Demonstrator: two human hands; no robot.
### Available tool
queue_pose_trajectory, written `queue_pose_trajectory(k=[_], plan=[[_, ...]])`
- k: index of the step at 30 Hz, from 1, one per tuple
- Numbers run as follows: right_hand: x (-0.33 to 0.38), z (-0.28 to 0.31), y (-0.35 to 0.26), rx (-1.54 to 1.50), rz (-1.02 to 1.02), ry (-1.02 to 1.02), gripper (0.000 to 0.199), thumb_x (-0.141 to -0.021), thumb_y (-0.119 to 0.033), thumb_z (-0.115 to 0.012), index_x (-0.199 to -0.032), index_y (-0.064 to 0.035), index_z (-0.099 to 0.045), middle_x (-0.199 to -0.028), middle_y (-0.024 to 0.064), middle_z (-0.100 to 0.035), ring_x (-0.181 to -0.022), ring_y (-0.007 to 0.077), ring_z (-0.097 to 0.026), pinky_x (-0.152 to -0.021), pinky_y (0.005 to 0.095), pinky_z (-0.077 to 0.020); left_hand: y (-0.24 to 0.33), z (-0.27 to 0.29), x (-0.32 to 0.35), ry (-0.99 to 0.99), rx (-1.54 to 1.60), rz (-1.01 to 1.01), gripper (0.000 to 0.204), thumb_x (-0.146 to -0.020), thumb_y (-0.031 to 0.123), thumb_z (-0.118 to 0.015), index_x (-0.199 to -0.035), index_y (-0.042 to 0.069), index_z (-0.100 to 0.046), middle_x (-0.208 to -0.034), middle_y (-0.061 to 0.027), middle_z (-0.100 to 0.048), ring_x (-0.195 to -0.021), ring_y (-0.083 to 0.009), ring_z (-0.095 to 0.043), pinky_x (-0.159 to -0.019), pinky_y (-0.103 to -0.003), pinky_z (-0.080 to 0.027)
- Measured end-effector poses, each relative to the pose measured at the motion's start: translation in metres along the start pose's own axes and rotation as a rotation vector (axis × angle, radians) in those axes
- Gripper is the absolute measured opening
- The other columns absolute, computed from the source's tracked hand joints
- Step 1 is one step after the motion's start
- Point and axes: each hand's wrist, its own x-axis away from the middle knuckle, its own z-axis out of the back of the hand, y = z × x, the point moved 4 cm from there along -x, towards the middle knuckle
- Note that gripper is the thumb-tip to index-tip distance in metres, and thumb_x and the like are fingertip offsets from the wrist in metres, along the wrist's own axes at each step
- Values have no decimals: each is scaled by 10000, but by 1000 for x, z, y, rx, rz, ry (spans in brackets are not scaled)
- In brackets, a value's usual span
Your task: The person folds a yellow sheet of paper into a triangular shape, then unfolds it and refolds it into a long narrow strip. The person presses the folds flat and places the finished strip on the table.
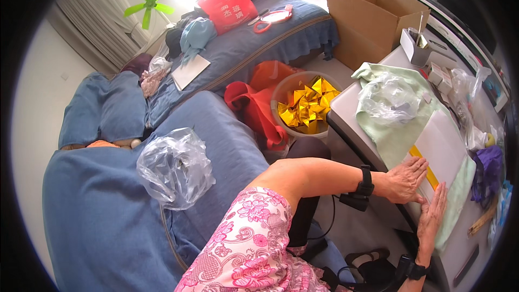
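A narrow folded strip of shiny gold paper [432, 177] lies on a white sheet [444, 143] on the table. My left hand [405, 180] rests on the strip's near side with its fingers stretched flat. Close beside it, my right hand [431, 215] is laid on its edge, fingers extended at the strip's lower end. The two hands nearly meet at the thumbs, and neither grips anything. Under the sheet spreads a pale green towel [381, 135]. My palms hide part of the strip's near edge.
A bin [278, 97] of folded gold paper pieces stands beyond the table corner, next to a red bag [265, 113]. Crumpled clear plastic [392, 97] sits on the towel. A cardboard box [359, 27] is behind. A dark phone-like slab [466, 265] lies near the table's edge.
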Motion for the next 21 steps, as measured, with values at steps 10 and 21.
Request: queue_pose_trajectory(k=[10,21], plan=[[18,1,32,326,-143,30,685,-1030,-472,-345,-1528,-12,-245,-1588,145,-263,-1470,322,-225,-1205,437,-160,2,-3,1,-11,-9,-5,892,-924,560,-498,-1340,-221,-382,-1454,-374,-348,-1422,-452,-277,-1192,-499,-178],[-5,15,-24,-104,94,-15,615,-1028,-393,-399,-1493,5,-330,-1566,157,-309,-1471,316,-235,-1205,427,-186,2,2,-3,-26,0,26,938,-894,595,-526,-1356,-205,-365,-1467,-363,-332,-1424,-447,-269,-1194,-492,-181]])
